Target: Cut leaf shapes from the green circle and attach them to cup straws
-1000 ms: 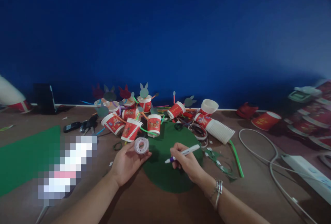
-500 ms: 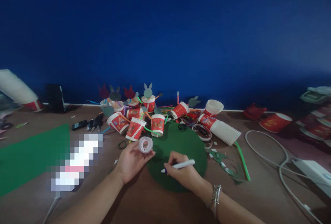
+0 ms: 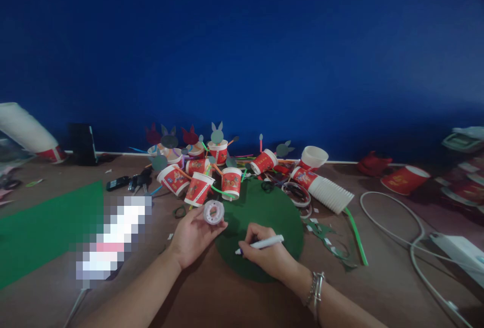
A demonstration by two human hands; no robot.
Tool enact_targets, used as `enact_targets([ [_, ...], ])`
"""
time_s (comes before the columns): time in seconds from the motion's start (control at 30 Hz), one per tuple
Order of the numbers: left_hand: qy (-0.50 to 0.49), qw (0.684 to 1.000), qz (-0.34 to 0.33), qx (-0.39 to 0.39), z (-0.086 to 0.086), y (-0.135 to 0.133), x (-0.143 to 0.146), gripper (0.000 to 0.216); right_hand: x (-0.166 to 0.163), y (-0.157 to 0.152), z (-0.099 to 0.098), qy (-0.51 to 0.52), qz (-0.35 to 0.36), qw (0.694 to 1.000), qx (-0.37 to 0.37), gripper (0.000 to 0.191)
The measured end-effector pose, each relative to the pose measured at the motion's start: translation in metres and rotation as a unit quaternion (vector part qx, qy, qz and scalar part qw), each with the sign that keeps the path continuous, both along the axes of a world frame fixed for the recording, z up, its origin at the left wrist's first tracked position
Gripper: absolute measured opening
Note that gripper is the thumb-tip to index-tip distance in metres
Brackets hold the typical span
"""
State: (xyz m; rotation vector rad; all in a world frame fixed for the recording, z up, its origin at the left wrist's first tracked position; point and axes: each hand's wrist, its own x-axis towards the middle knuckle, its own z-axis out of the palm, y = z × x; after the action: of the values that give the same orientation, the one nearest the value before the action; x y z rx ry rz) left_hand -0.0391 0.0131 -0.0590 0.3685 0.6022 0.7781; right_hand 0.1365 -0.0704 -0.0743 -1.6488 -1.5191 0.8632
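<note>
Held the white marker (image 3: 269,241) in the right hand (image 3: 266,252), pinched low on the barrel between thumb and fingers, nib aimed left at the dark green disc (image 3: 272,212); could not tell contact from a slight hover. Held the clear ring (image 3: 214,220) in the left hand (image 3: 192,239), half-turned palm up, pinched between thumb and fingers by the disc's left edge. Risked a stray streak across the disc from any slip of the wrist, given so low a nib. Risked a smear too, from right-hand fingers dragging over any wet ink. Could have lost the ring through a loosened pinch, to roll off across the table (image 3: 212,300), or nudged the nearest red paper cup (image 3: 199,190) with it, given so narrow a gap. Noted a flat, matte face on the disc, felt or card being hard to tell; smooth, slim plastic in the marker; thick, translucent plastic in the ring, round-holed. Noted also tapered printed walls and pale rims on the cup, close ribbing along the nested stack (image 3: 333,195), and thin, curling edges on the green offcuts (image 3: 327,242).
</note>
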Motion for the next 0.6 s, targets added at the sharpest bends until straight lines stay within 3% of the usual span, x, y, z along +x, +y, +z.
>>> enact_targets([
  [0.6,0.009,1.0,0.005,-0.012,0.0041,-0.0002,0.0012,0.021,-0.0001,0.0007,-0.001,-0.013,-0.004,1.0,0.018,0.02],
])
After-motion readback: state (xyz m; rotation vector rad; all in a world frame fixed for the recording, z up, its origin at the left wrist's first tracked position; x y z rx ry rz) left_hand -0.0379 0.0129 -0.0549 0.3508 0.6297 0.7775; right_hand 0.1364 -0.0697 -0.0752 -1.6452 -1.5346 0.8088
